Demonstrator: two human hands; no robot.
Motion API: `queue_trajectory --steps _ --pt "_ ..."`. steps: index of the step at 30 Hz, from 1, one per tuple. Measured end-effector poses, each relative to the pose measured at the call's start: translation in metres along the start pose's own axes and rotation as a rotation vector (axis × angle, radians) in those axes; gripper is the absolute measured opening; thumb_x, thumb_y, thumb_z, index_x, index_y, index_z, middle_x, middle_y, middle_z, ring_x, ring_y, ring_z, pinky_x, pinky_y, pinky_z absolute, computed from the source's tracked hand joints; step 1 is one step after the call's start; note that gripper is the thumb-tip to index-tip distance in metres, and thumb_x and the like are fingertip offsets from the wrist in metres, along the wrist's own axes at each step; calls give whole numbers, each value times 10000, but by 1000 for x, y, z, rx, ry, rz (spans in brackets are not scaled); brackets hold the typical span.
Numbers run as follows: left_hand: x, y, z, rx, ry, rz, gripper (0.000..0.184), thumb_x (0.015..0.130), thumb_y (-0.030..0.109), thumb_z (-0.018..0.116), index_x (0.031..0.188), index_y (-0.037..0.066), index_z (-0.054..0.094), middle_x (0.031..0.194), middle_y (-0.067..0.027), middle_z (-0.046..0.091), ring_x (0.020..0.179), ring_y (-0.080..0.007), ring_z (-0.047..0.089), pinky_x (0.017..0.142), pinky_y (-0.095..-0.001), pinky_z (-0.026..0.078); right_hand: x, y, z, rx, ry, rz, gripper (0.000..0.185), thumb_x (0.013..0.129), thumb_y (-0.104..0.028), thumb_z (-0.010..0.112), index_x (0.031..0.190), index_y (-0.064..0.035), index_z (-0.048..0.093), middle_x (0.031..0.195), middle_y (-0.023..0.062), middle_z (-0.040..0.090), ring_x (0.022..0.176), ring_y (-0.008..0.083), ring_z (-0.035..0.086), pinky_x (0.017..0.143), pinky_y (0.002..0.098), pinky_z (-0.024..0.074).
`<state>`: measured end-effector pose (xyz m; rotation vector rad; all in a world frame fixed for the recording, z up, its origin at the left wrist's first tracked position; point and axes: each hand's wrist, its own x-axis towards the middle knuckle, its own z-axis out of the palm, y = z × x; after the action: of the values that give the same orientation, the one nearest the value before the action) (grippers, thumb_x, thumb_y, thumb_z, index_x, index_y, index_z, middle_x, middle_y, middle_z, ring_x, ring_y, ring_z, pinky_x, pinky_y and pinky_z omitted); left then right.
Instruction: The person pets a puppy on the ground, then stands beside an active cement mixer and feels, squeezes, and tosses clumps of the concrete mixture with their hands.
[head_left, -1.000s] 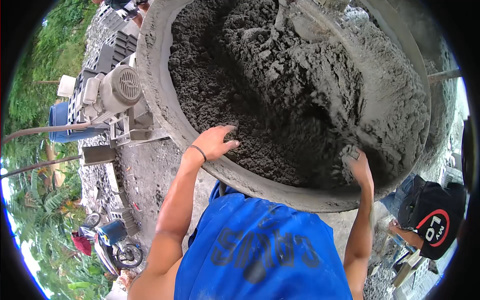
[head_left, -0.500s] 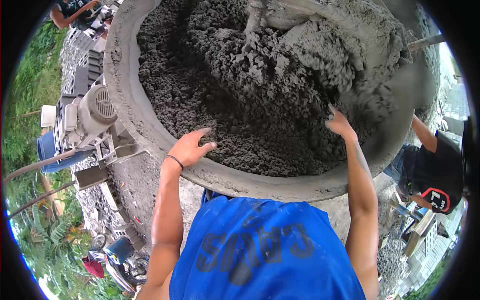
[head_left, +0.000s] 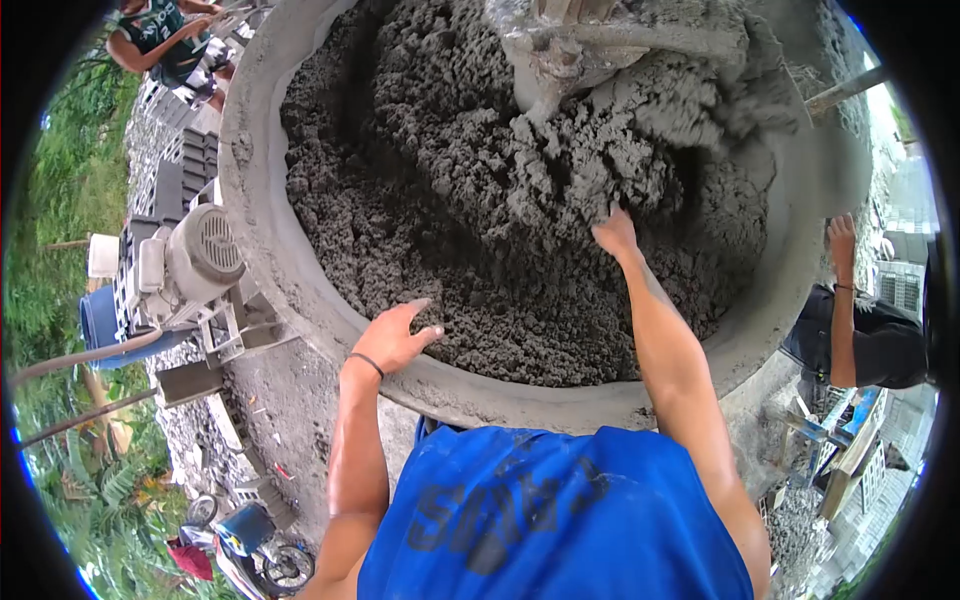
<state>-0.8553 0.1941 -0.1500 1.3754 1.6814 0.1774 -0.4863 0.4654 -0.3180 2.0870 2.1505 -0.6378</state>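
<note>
Grey wet concrete mix [head_left: 400, 200] fills a large round mixer pan [head_left: 255, 230] in front of me. My left hand [head_left: 395, 340] rests at the pan's near rim, fingers and thumb apart over the edge of the mix, holding nothing. Farther in, my right hand [head_left: 616, 238] reaches over the pan and touches the lumpy mix near the middle. Its fingertips are partly lost against the concrete, so I cannot see whether it holds any. Just beyond that hand is the caked mixing arm [head_left: 640, 42], with blurred, moving concrete around it.
An electric motor [head_left: 212, 245] is mounted left of the pan. One person [head_left: 165, 45] is at the upper left; another person [head_left: 865, 335] stands at the right, near the rim. Concrete blocks [head_left: 185, 165] and a motorcycle [head_left: 265, 565] are on the left. A pole [head_left: 848, 90] meets the pan's right side.
My right hand has moved left and inward to the mix. The mixing arm has shifted. My left hand stays at the rim. The person on the right has raised an arm beside the pan.
</note>
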Motion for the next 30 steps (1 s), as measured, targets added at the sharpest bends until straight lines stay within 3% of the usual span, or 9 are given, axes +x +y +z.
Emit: queue_trajectory --steps 3,4,7,12,14,15,20,28,30 --pt "1 -5 1 8 -10 6 670 861 448 613 1348 6 486 1326 -230 534 1250 -368 484 1065 -417 373 -50 -34 -57 151 -157 0 441 827 -245 561 1218 -41 571 1262 217 571 1160 370 543 980 429 440" --pt "2 -6 -1 10 -15 32 672 862 453 610 1349 7 486 1333 -228 529 1256 -365 478 1068 -416 370 -13 20 15 -117 54 -471 374 852 -288 529 1134 -56 614 1139 226 625 1072 385 590 891 434 488" --pt "5 -5 -2 2 -7 67 659 841 405 645 1342 5 492 1313 -228 545 1238 -381 488 1055 -421 380 -35 6 7 -138 72 -335 290 798 -227 550 997 -65 686 1034 178 666 906 356 633 803 445 510" --pt "4 6 -2 24 -3 -13 646 806 397 684 1283 -16 546 1266 -256 571 1209 -388 521 1031 -416 408 -19 19 45 -15 -424 -281 628 821 -85 475 1427 46 377 640 123 495 466 222 361 468 428 301" --pt "4 9 -3 43 -6 -36 660 808 415 679 1291 -13 541 1264 -254 572 1209 -385 523 1028 -416 412 -40 5 29 12 -386 -241 655 839 -98 482 1474 -29 336 976 203 634 746 286 584 664 458 467" --pt "3 8 -2 43 19 -28 660 808 415 679 1291 -13 541 1264 -254 572 1209 -385 523 1028 -416 412 -73 -36 -47 146 -636 32 731 776 -150 559 1470 -57 351 1276 225 566 1157 356 558 909 487 476" --pt "7 -3 -1 65 -52 -28 711 806 495 652 1314 12 531 1278 -249 565 1212 -381 523 1024 -411 419 -40 -2 18 86 -475 -83 539 892 -314 593 1339 -26 506 1245 190 582 1125 362 562 932 520 463" --pt "8 -1 -5 66 -7 -43 721 788 529 667 1320 59 537 1225 -248 598 1160 -379 560 1000 -417 437 -78 -41 -37 -38 -865 -113 393 886 -409 587 1159 -140 675 1182 140 627 1062 327 584 876 477 472" --pt "7 -3 -5 9 16 -27 707 794 525 663 1321 71 538 1222 -240 602 1160 -374 561 999 -418 438 -68 -22 13 -438 -634 -835 332 886 -350 603 1117 -126 684 1116 104 652 935 319 615 820 440 497"
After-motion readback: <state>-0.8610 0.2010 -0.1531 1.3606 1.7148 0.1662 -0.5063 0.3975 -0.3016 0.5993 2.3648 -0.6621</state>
